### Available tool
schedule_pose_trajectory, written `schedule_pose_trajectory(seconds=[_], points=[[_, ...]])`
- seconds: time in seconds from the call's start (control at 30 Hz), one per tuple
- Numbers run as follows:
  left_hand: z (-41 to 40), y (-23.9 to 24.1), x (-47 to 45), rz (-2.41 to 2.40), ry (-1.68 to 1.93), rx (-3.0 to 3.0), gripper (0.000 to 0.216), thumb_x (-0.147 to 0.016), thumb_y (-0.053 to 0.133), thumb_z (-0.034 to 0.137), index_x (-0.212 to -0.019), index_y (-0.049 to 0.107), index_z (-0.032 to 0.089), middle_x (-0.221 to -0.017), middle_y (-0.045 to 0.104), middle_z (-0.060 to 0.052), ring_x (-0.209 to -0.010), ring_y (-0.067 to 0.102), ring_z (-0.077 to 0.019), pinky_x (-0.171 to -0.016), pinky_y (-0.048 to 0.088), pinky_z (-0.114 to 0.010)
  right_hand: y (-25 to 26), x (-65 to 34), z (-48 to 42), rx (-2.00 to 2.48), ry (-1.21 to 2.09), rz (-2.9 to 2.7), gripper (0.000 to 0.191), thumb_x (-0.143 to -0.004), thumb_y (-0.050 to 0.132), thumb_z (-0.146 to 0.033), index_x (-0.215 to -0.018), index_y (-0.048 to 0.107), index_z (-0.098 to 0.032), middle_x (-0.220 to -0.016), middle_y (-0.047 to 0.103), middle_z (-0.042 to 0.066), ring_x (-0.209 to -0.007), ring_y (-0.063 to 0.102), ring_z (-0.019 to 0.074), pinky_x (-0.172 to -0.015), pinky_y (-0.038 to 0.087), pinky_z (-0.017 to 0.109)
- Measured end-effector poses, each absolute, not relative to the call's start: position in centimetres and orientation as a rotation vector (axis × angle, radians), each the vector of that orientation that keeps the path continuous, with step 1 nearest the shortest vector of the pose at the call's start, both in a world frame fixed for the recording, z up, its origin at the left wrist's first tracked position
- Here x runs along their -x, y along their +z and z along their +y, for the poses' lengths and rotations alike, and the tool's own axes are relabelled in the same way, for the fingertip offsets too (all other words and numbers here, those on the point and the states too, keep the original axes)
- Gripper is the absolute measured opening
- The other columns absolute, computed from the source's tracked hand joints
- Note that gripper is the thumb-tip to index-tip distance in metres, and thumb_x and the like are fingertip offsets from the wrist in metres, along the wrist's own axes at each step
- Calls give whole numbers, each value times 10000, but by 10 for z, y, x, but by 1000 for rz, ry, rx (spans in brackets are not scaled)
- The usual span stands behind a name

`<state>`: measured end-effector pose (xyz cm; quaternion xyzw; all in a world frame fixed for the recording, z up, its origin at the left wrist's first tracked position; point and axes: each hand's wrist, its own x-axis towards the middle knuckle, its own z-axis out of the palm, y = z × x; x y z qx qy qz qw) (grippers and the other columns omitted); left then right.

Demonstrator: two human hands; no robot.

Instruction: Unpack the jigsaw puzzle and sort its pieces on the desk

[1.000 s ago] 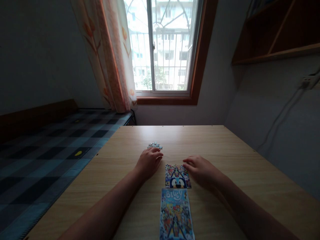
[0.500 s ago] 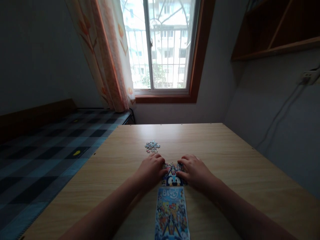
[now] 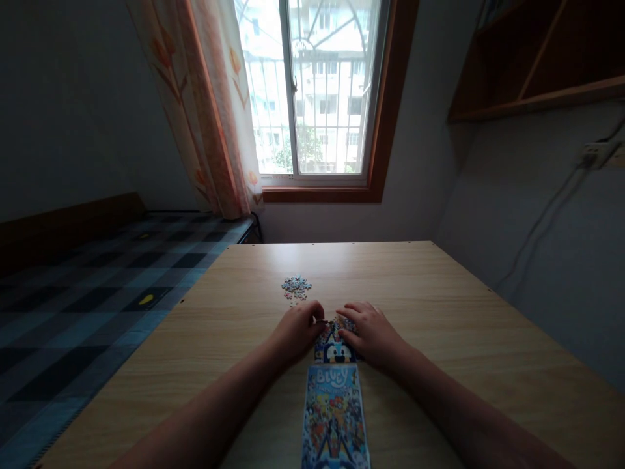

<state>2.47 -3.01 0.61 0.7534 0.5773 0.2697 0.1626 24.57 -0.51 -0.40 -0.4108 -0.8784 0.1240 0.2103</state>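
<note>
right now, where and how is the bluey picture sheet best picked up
Probably by its long right edge, coming in low from the right: the picture sheet lies flat on the table, nothing covers that edge, and its far edge sits close against the puzzle.

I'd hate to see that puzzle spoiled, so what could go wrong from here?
The right hand is over the puzzle's right side, so a careless slide might pull it apart. The loose pieces lie just beyond the left hand, which could scatter them.
</note>
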Motion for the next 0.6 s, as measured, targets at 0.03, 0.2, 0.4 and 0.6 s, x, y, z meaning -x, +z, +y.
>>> schedule_pose_trajectory(seconds=[0.03,0.2,0.4,0.6], points=[[-30,6,-25,1633,801,-2132,45,-763,633,195,-802,618,212,-751,643,10,-699,562,-158,-646,405,-263,-5,-246,-5,1134,353,-2438,421,-870,642,-367,-1279,644,-263,-1316,615,105,-1219,516,287,-1057,349,454],[-27,5,-25,1542,963,-2070,22,-801,623,220,-793,630,201,-730,653,18,-651,551,-128,-631,411,-242,-4,-242,-3,1070,377,-2385,346,-882,642,-347,-1220,684,-285,-1278,651,80,-1212,531,271,-1065,352,455],[-29,7,-28,1451,1053,-1995,66,-799,644,254,-782,653,191,-715,665,7,-647,563,-129,-627,434,-245,-1,-237,-2,963,389,-2282,169,-919,610,-324,-918,769,-265,-1111,734,52,-1160,569,264,-1041,381,442],[-26,10,-28,1329,1163,-1813,158,-784,676,321,-809,676,166,-780,711,-43,-731,632,-167,-709,506,-288,1,-238,-5,889,361,-2216,164,-894,612,-276,-842,767,-264,-1025,756,38,-1099,590,256,-1002,403,429]])
